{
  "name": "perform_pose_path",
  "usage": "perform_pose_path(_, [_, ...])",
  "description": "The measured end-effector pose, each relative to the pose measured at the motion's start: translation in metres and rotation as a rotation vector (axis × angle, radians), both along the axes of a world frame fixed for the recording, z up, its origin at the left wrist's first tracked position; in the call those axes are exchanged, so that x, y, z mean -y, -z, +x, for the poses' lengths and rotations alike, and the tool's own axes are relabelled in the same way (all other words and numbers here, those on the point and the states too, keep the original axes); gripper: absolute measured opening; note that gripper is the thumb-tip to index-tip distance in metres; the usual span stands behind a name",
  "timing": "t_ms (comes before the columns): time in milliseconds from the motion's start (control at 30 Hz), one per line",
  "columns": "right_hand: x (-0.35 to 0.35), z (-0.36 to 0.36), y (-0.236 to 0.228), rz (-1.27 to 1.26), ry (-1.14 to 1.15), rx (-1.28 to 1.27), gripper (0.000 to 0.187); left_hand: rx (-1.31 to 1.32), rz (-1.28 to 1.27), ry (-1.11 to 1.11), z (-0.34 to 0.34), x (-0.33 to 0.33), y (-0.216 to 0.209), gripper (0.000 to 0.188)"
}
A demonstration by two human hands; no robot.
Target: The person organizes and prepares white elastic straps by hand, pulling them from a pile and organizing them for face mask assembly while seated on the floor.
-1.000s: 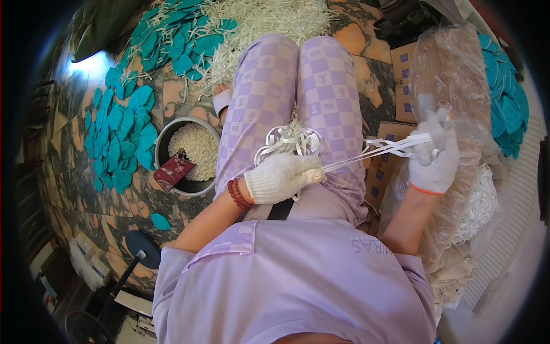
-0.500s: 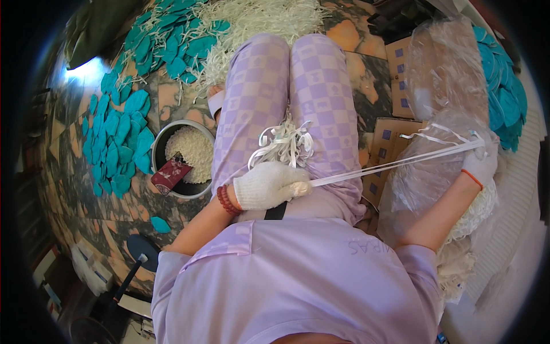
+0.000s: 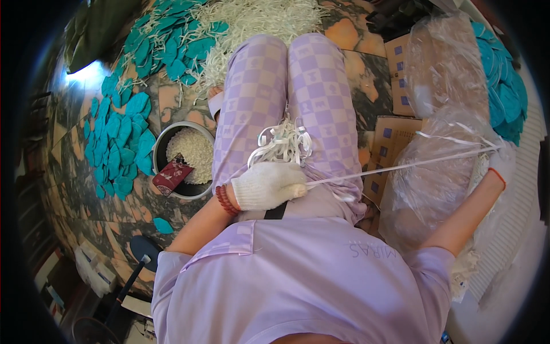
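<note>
White knit gloves cover both hands. My left hand rests on my lap, closed on one end of a white elastic strap. The strap runs taut to my right hand, which is out at the far right, closed on the other end; its fingertips are partly hard to see. Just beyond my left hand, a tangled bundle of white straps lies between my thighs. A loose strap end trails from my right hand over clear plastic.
Left of my leg stands a metal pot of white granules with a dark red packet. Teal oval pieces cover the floor beyond. White strips are heaped past my knees. On the right are a plastic bag, cardboard boxes and teal pieces.
My right hand has moved farther out to the right, drawing the strap longer and thinner. My left hand has stayed in place on my lap.
</note>
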State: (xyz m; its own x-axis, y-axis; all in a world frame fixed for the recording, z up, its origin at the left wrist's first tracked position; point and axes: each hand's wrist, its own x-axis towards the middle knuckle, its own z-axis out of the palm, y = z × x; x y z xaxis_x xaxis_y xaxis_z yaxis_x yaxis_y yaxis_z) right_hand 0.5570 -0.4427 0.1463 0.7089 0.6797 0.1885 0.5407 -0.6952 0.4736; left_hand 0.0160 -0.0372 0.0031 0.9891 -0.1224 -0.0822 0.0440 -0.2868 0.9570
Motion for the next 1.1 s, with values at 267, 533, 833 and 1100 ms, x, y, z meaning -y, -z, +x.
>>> perform_pose_path(267, [-0.141, -0.18, 0.012, 0.774, -0.043, -0.931, 0.05, 0.043, -0.042, -0.115, 0.003, -0.005, 0.005, 0.023])
perform_pose_path(533, [-0.255, -0.384, 0.116, 0.392, -0.293, -1.639, 0.041, -0.194, -0.205, -0.186, 0.003, 0.001, -0.005, 0.022])
perform_pose_path(833, [-0.25, -0.374, 0.094, 0.424, -0.507, -1.159, 0.019, -0.202, -0.298, -0.219, 0.003, 0.0, -0.005, 0.021])
perform_pose_path(1100, [-0.245, -0.381, 0.086, 0.897, -0.181, -1.77, 0.011, -0.24, -0.316, -0.213, 0.0, -0.002, -0.003, 0.023])
